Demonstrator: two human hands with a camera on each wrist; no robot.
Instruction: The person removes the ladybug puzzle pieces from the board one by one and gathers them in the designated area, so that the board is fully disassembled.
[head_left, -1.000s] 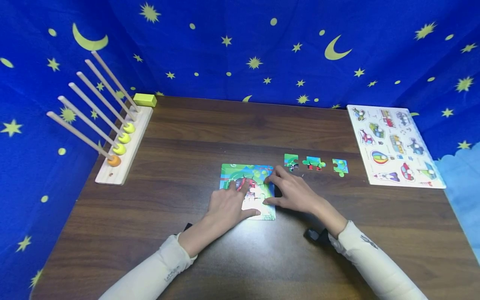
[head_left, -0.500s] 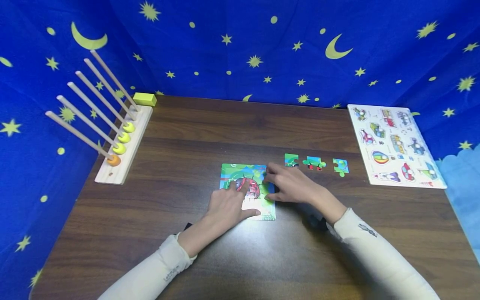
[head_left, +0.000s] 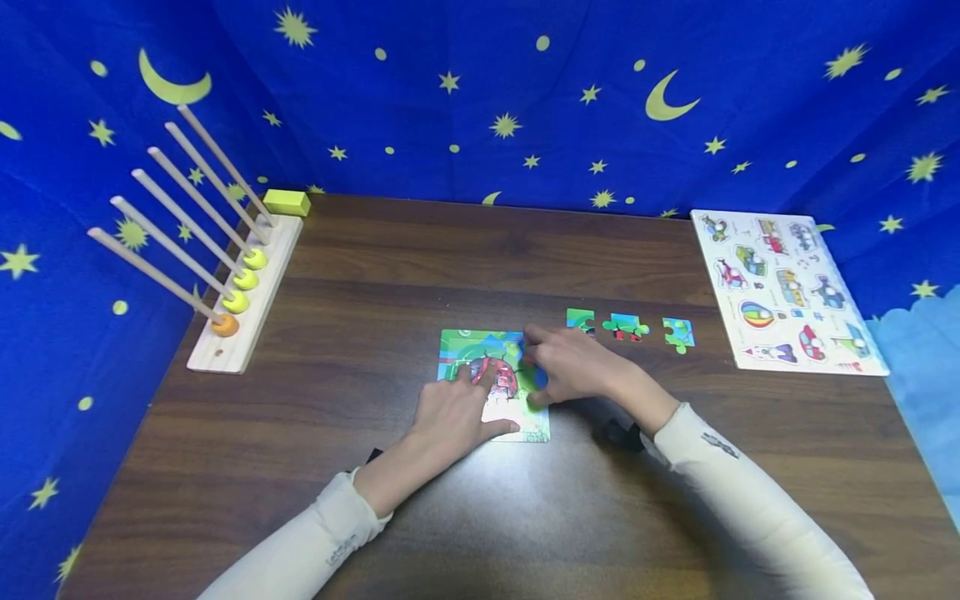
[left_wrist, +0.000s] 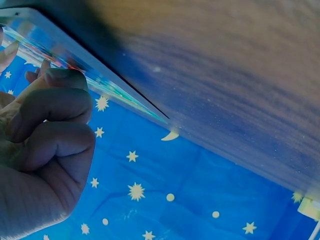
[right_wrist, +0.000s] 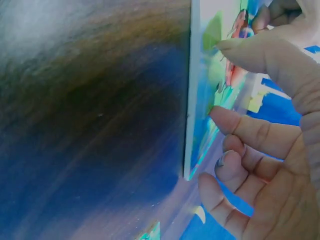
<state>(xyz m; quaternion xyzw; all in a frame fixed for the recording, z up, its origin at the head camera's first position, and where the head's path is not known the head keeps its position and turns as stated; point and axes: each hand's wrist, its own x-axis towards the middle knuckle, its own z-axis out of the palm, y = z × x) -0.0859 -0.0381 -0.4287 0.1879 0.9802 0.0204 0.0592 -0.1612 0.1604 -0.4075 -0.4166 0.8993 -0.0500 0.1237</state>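
Note:
A square jigsaw puzzle (head_left: 456,343) with a red ladybug picture on green and blue lies on the table before me. My left hand (head_left: 450,410) rests on its left side, index finger extended across the ladybug and thumb stretched toward the lower edge. In the left wrist view the outer fingers of the left hand (left_wrist: 55,130) are bent. My right hand (head_left: 573,362) reaches over the right edge. The right wrist view shows the thumb and index fingertip of that hand (right_wrist: 265,135) touching the puzzle face (right_wrist: 212,37), spread apart, with the other fingers beside the board.
Three loose jigsaw pieces lie right of the puzzle: a left one (head_left: 581,318), a middle one (head_left: 626,325) and a right one (head_left: 679,332). A picture board (head_left: 787,292) lies far right. A pegged wooden stand (head_left: 262,283) with beads and a yellow block (head_left: 287,202) stand left.
A pale patch at the ladybug's right side now shows red and green picture. My right hand has shifted slightly up and inward over the right edge. The left hand stays put.

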